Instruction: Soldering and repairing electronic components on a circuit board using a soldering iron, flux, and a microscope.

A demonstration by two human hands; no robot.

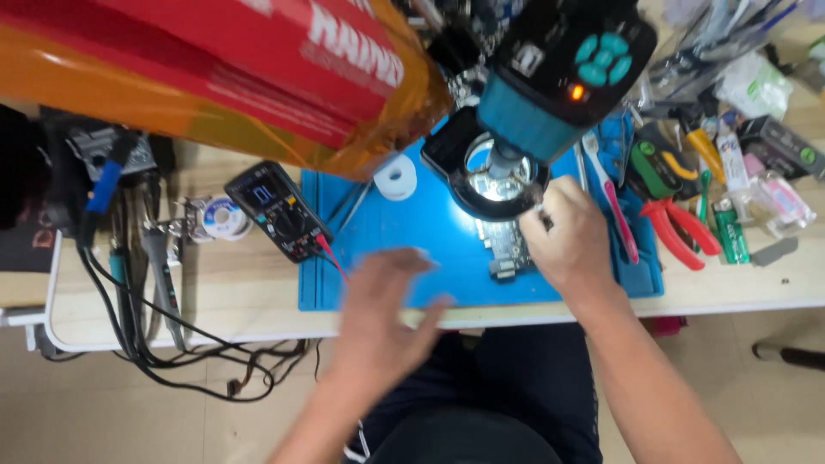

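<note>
My left hand [382, 314] hovers blurred over the near edge of the blue work mat [404, 249], fingers spread, holding nothing. My right hand [570, 236] rests on the mat beside a small circuit board [503, 245], fingers pinched on a thin metal tool whose tip points toward the board. Above the board hangs a black and teal microscope head [559, 69] with a lit ring light [498, 176].
A black multimeter [277, 210] with a red probe lead lies left of the mat. A white tape roll [396, 178] sits at the mat's back. Red-handled pliers [683, 232], tweezers and small tools crowd the right. Cables hang off the left table edge.
</note>
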